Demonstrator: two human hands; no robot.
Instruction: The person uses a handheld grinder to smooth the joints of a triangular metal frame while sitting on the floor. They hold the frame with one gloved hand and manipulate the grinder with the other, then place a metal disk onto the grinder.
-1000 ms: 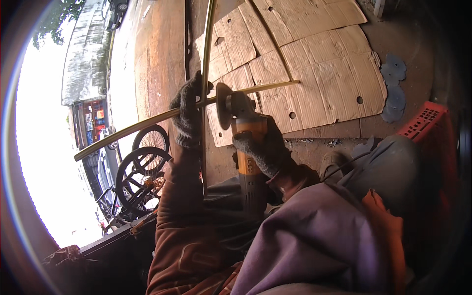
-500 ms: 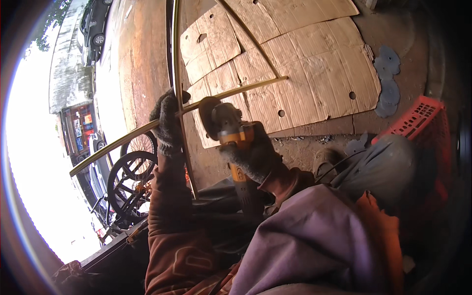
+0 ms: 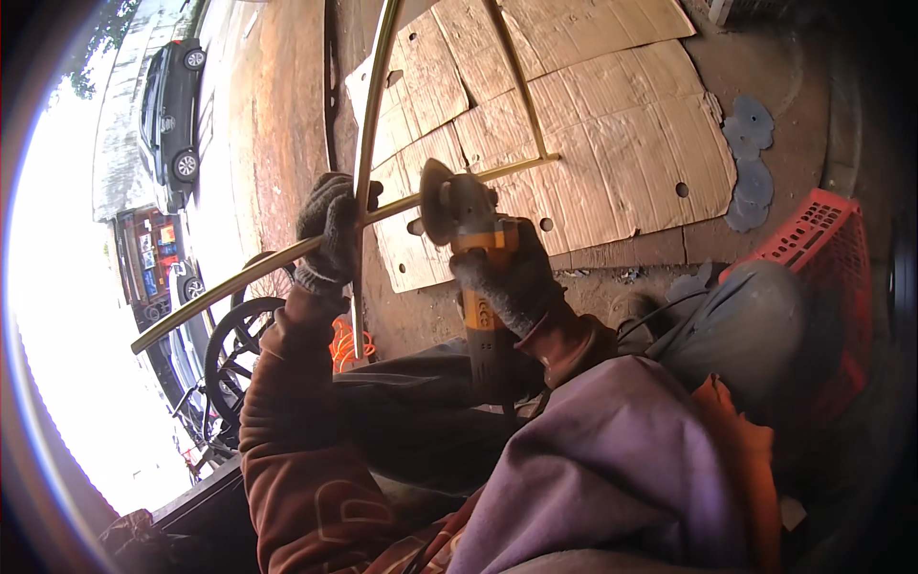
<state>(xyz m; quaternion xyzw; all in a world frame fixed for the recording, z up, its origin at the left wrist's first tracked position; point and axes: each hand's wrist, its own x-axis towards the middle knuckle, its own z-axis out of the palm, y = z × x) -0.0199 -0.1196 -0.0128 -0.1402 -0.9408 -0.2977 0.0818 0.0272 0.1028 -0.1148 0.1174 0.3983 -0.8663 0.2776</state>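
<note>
A dark glove covers my left hand (image 3: 328, 228), which is closed round a brass-coloured metal frame (image 3: 229, 292) close to where two of its bars cross. One bar runs from lower left to the right, and others rise toward the top edge. In a gloved grip, my right hand (image 3: 516, 282) has a yellow and black angle grinder (image 3: 486, 244), its body pointing down toward my lap. The grinder's round disc (image 3: 437, 203) stands on edge beside the horizontal bar, right of the crossing. Whether disc and bar touch I cannot tell.
Flattened cardboard (image 3: 612, 143) covers the floor ahead. Grey round discs (image 3: 753, 182) lie right of it, above a red plastic crate (image 3: 813, 234). Orange cord (image 3: 351, 344) is bundled below the frame. A black spoked wheel (image 3: 239, 349) stands left, with parked cars (image 3: 172, 124) beyond.
The grinder and my right hand have shifted slightly right, its disc turning more edge-on. The frame has tilted, its upright bar leaning right at the top. My left forearm has swung left.
</note>
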